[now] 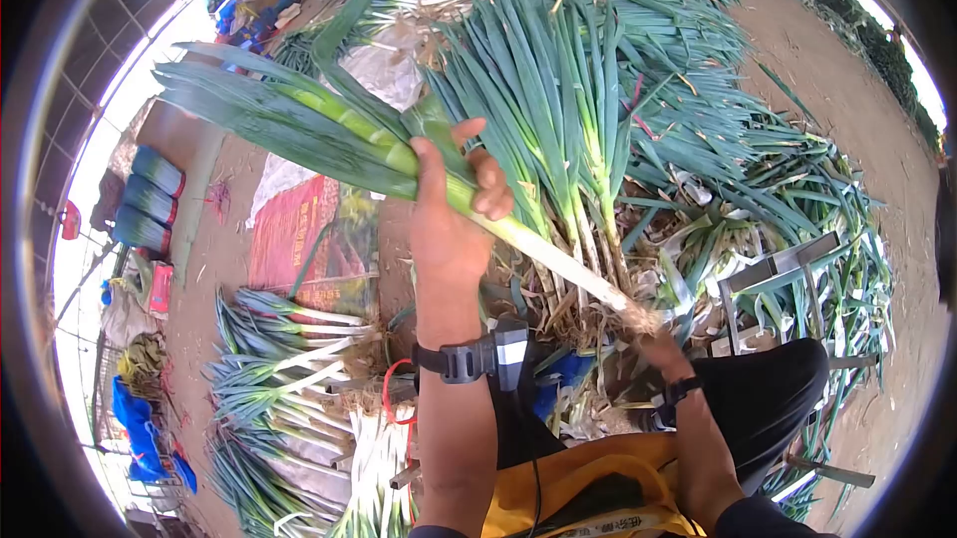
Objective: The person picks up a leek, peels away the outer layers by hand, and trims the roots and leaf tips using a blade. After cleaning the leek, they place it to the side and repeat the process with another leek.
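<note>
My left hand [459, 199] is wrapped round a large leek [538, 251] where its green leaves meet the pale stalk. The leaves spread to the upper left and the root end points to the lower right. My right hand [663, 354] is at the root end, its fingers partly hidden by the roots; what they grip cannot be made out. Behind the held leek, a bunch of untrimmed leeks [568, 119] lies with its roots toward me. Trimmed leeks with white stalks [299, 363] are piled at the lower left.
More leeks [688, 69] are heaped at the upper right. Loose leaves [827, 189] surround a metal frame [778, 264] on the right. A red printed sack [294, 234] lies at the left, with bundled leeks [150, 194] farther out by the wire fence.
</note>
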The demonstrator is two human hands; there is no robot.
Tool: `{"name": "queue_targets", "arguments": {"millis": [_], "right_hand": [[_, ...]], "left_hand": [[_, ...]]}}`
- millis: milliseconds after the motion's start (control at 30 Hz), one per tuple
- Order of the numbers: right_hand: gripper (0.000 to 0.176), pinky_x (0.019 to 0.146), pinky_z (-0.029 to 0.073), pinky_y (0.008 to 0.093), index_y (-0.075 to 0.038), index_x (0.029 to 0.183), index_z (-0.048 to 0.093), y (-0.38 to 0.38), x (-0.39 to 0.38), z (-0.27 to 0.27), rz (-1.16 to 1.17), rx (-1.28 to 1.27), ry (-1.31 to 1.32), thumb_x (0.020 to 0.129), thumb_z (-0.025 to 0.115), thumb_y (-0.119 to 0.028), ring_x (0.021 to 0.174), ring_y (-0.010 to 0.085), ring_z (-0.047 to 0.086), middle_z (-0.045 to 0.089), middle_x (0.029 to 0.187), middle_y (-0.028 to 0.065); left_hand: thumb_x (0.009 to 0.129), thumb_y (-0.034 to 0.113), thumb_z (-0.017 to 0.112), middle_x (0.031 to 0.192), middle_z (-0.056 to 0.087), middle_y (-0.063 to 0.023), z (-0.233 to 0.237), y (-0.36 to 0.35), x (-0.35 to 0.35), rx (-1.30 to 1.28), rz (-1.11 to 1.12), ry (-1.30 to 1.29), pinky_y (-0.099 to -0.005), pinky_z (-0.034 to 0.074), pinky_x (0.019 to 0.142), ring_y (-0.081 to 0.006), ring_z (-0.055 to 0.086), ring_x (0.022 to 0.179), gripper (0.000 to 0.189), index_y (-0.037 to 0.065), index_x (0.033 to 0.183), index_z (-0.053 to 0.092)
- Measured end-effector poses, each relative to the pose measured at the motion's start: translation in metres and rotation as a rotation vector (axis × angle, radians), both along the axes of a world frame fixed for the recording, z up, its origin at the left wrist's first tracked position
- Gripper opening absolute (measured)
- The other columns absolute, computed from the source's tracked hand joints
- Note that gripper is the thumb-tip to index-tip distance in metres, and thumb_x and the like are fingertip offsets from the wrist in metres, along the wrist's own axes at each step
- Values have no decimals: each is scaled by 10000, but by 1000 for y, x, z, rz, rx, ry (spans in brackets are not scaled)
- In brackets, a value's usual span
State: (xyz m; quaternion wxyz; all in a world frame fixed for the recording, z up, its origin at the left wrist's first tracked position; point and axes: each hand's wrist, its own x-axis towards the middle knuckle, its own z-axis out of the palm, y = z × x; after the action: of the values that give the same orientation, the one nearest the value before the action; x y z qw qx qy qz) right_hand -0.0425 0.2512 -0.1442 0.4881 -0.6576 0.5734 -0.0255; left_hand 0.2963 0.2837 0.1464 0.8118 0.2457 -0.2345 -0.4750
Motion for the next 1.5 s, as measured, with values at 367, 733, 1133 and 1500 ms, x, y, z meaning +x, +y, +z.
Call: {"name": "queue_targets", "arguments": {"millis": [367, 733, 1133, 1500], "right_hand": [[433, 763, 475, 298, -34, 1293, 558, -6, 53, 215, 498, -33, -516, 910, 672, -200, 839, 141, 566, 643, 924, 70], [386, 773, 443, 268, -1, 1186, 573, 51, 38, 156, 100, 68, -661, 839, 726, -71, 854, 100, 498, 583, 947, 14], [394, 966, 430, 306, -42, 1156, 595, 1, 122, 234, -134, 84, -1184, 794, 720, 51, 1062, 125, 561, 635, 1131, 29], [310, 798, 500, 264, -32, 1083, 608, 13, 123, 240, -63, 23, -1183, 806, 689, 82, 911, 97, 600, 642, 995, 5]], "left_hand": [[987, 570, 374, 908, 622, -130, -10, -13, -25, -86, -207, -100, -251, 375, 552, -109, 439, 552, 663, 19, 1351, 444], [924, 243, 660, 1228, 592, -93, -19, -13, -45, 114, -9, 95, -481, 469, 967, -279, 586, 1106, 440, 61, 1294, 506], [942, 243, 638, 1225, 587, -87, -30, -30, -71, 179, -176, 50, -413, 487, 952, -234, 585, 1110, 446, 34, 1308, 492], [934, 355, 630, 1182, 605, -89, -34, -27, -66, 136, -88, 71, -409, 496, 935, -229, 597, 1070, 507, 31, 1301, 495]]}}
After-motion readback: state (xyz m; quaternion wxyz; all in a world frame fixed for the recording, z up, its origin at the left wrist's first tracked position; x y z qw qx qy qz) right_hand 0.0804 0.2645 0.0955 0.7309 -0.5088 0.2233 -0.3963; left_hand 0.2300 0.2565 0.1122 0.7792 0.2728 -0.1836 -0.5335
